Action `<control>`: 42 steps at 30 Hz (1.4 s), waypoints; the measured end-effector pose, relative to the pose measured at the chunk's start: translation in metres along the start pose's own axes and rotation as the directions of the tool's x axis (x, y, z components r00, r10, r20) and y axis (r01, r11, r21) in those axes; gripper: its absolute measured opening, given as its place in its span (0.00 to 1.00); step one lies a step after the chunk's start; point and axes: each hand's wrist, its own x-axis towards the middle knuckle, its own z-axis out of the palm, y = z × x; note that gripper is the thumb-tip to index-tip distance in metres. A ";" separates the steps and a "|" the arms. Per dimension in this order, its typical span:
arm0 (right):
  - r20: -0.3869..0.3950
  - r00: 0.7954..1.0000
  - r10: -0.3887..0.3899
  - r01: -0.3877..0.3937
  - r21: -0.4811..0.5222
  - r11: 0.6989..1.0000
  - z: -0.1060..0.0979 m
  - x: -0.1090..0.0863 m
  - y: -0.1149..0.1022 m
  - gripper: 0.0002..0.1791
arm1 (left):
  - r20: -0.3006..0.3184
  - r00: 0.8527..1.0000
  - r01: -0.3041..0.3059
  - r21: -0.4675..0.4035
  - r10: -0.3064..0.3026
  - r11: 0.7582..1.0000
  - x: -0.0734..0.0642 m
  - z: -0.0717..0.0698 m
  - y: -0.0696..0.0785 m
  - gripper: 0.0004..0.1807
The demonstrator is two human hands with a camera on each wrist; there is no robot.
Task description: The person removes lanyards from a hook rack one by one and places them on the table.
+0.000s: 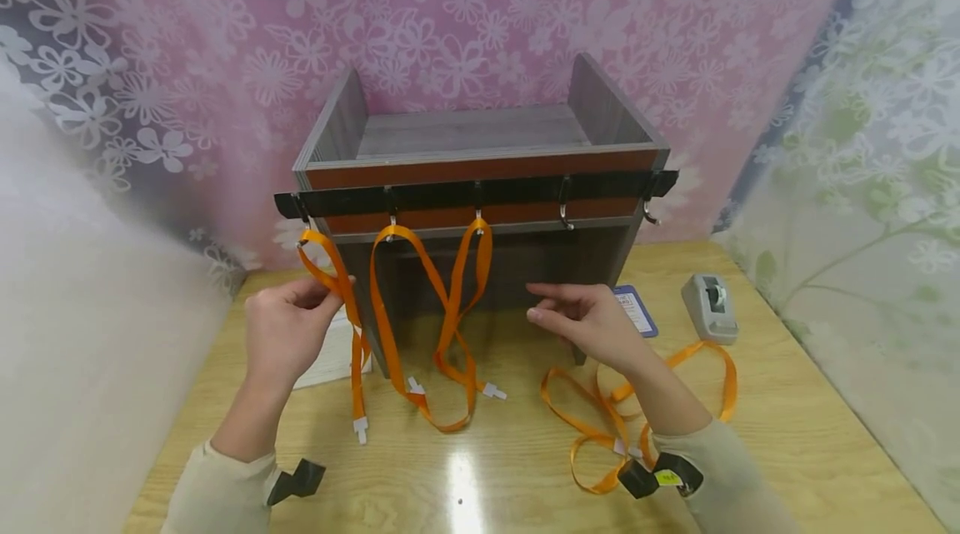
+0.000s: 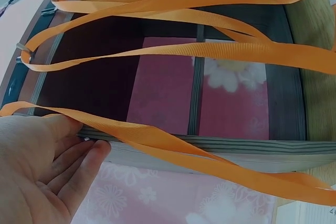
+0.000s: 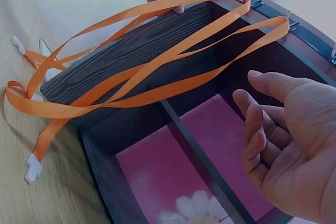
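My left hand (image 1: 283, 330) pinches the leftmost orange lanyard (image 1: 357, 384) below its hook, by the shelf's left side. That lanyard hangs by its loop from the first hook, a white clip at its lower end. Two more orange lanyards (image 1: 381, 309) hang from the second and third hooks, their straps crossing lower down. The right hand (image 1: 592, 321) is in front of the shelf opening, fingers loosely bent and holding nothing, as the right wrist view also shows. Several metal hooks line the black rail (image 1: 442, 197); the two on the right, including one hook (image 1: 566, 217), carry nothing.
The grey wooden shelf (image 1: 472, 130) stands against the flowered wall. Loose orange lanyards (image 1: 731, 388) lie on the table at right, partly under the right forearm. Behind them are a tape dispenser (image 1: 708, 309) and a blue-edged card (image 1: 636, 311). White paper (image 1: 326, 359) lies at left.
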 end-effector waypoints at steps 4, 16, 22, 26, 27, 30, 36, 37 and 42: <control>0.011 1.000 0.011 -0.011 0.005 1.000 0.001 0.004 -0.003 0.20 | 0.002 1.000 0.007 0.007 -0.007 1.000 0.000 0.000 0.003 0.09; 0.021 0.999 -0.027 0.026 0.030 0.999 0.013 0.019 -0.016 0.21 | 0.034 0.998 0.052 0.030 -0.053 0.998 -0.001 -0.002 0.003 0.09; 0.037 0.998 -0.047 0.046 0.017 0.999 0.021 0.028 -0.021 0.20 | 0.046 0.998 0.052 0.031 -0.053 0.998 -0.001 -0.003 0.004 0.09; 0.057 0.997 -0.056 0.057 -0.010 0.998 0.027 0.033 -0.027 0.20 | 0.036 0.998 0.047 0.035 -0.048 0.998 0.000 -0.003 0.005 0.09; 0.058 0.997 -0.057 0.058 -0.015 0.998 0.028 0.034 -0.029 0.20 | 0.035 0.998 0.044 0.034 -0.046 0.998 0.000 -0.003 0.006 0.09; 0.063 0.996 -0.057 0.057 0.005 0.998 0.035 0.036 -0.034 0.18 | 0.028 0.998 0.048 0.029 -0.049 0.998 -0.001 -0.002 0.005 0.09; 0.049 0.994 -0.099 0.097 0.030 0.995 0.045 0.041 -0.040 0.09 | 0.031 0.998 0.048 0.031 -0.049 0.998 -0.001 -0.002 0.005 0.08; 0.047 0.993 -0.104 0.103 0.029 0.994 0.046 0.042 -0.041 0.08 | 0.033 0.998 0.047 0.025 -0.048 0.999 -0.001 -0.002 0.006 0.08; 0.029 0.992 -0.124 0.123 0.015 0.992 0.052 0.045 -0.046 0.06 | 0.031 0.999 0.039 -0.004 -0.039 0.999 0.000 -0.002 0.006 0.07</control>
